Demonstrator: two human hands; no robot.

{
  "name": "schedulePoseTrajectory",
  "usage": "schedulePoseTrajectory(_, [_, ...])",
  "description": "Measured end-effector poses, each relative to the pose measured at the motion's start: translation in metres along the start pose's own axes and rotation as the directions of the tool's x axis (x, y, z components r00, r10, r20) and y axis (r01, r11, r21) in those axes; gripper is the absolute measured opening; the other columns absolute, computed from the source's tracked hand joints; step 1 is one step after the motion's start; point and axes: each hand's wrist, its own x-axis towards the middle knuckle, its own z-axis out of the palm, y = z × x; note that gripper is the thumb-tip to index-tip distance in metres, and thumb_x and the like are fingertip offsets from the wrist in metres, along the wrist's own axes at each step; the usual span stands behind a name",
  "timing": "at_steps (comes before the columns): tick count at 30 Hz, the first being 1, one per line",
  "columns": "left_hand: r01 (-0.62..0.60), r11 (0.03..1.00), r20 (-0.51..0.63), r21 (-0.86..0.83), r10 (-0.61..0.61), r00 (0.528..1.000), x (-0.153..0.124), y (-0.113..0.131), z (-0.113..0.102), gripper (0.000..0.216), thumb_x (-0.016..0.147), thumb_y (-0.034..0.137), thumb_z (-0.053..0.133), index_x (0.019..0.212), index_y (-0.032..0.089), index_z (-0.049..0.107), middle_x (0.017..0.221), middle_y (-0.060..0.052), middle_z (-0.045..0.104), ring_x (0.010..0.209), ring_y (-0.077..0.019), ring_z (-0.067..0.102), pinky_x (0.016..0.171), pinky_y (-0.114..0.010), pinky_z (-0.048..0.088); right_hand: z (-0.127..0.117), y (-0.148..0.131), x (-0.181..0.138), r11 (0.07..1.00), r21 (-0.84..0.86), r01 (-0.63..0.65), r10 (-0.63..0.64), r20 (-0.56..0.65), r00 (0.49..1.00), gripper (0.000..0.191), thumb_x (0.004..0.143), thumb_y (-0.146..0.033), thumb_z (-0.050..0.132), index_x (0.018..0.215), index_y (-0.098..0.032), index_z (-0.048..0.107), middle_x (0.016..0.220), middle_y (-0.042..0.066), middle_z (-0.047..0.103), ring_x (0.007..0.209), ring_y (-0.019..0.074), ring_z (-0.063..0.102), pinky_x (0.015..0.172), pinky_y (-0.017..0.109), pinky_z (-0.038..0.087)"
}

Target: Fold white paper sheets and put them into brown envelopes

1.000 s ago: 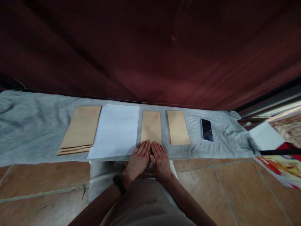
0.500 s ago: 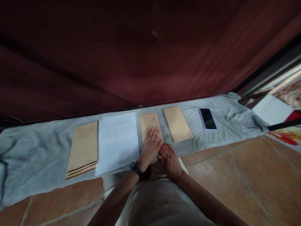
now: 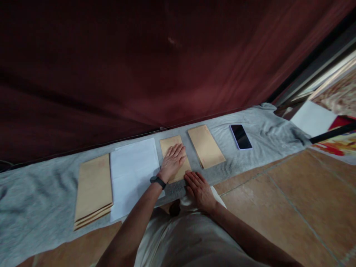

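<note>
A single brown envelope (image 3: 168, 144) lies on a grey cloth (image 3: 41, 189) spread over the floor. My left hand (image 3: 172, 160) rests flat on it, fingers together, palm down. My right hand (image 3: 198, 187) lies flat at the envelope's near right corner, on the cloth's front edge. A white sheet of paper (image 3: 133, 174) lies just left of the envelope. Further left sits a stack of brown envelopes (image 3: 93, 189). Another small stack of brown envelopes (image 3: 205, 145) lies to the right.
A phone (image 3: 240, 136) with a dark screen lies on the cloth at the right. A dark red curtain (image 3: 139, 63) hangs behind the cloth. Terracotta floor tiles (image 3: 292, 200) stretch to the right. White paper (image 3: 313, 118) and coloured prints lie at the far right.
My left hand has slid forward from the envelope's near edge onto its middle. My right hand stayed near the front edge. The view has tilted and swung left.
</note>
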Motion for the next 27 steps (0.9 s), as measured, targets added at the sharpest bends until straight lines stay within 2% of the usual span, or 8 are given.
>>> schedulePoseTrajectory(11, [-0.110, 0.984, 0.099, -0.138, 0.124, 0.987, -0.036, 0.007, -0.001, 0.058, 0.108, 0.042, 0.027, 0.160, 0.016, 0.032, 0.167, -0.009, 0.032, 0.157, -0.0202, 0.024, 0.129, -0.045, 0.021, 0.005, 0.002, -0.001, 1.000, -0.021, 0.010, -0.010, -0.005, 1.000, 0.049, 0.104, -0.024, 0.047, 0.153, -0.016, 0.046, 0.154, 0.009, 0.053, 0.144, 0.0232, 0.048, 0.123, 0.047, 0.037])
schedulePoseTrajectory(18, [-0.155, 0.978, 0.094, -0.140, 0.169, 0.981, -0.063, 0.021, -0.007, 0.058, 0.109, 0.041, 0.027, 0.162, 0.017, 0.026, 0.168, -0.008, 0.031, 0.157, -0.0172, 0.024, 0.130, -0.042, 0.020, 0.008, 0.003, -0.002, 1.000, -0.023, 0.008, -0.009, -0.014, 1.000, 0.047, 0.103, -0.025, 0.049, 0.149, -0.016, 0.050, 0.155, 0.009, 0.052, 0.143, 0.0236, 0.048, 0.122, 0.047, 0.038])
schedulePoseTrajectory(21, [-0.123, 0.985, 0.090, -0.122, 0.135, 0.987, -0.052, 0.010, -0.008, 0.059, 0.108, 0.043, 0.027, 0.161, 0.017, 0.028, 0.167, -0.009, 0.033, 0.156, -0.0174, 0.027, 0.129, -0.041, 0.023, 0.007, 0.003, -0.001, 0.999, -0.026, 0.020, -0.020, -0.010, 1.000, 0.049, 0.103, -0.025, 0.048, 0.152, -0.016, 0.046, 0.155, 0.009, 0.052, 0.144, 0.0234, 0.047, 0.123, 0.047, 0.037])
schedulePoseTrajectory(27, [0.043, 0.999, 0.054, -0.026, -0.041, 0.998, 0.002, -0.028, -0.005, 0.062, 0.106, 0.044, 0.031, 0.159, 0.012, 0.034, 0.165, -0.013, 0.036, 0.155, -0.0233, 0.029, 0.127, -0.045, 0.025, 0.002, 0.000, 0.000, 1.000, -0.024, 0.012, -0.013, -0.019, 1.000, 0.051, 0.103, -0.022, 0.047, 0.154, -0.017, 0.045, 0.155, 0.010, 0.051, 0.144, 0.0230, 0.048, 0.121, 0.047, 0.039])
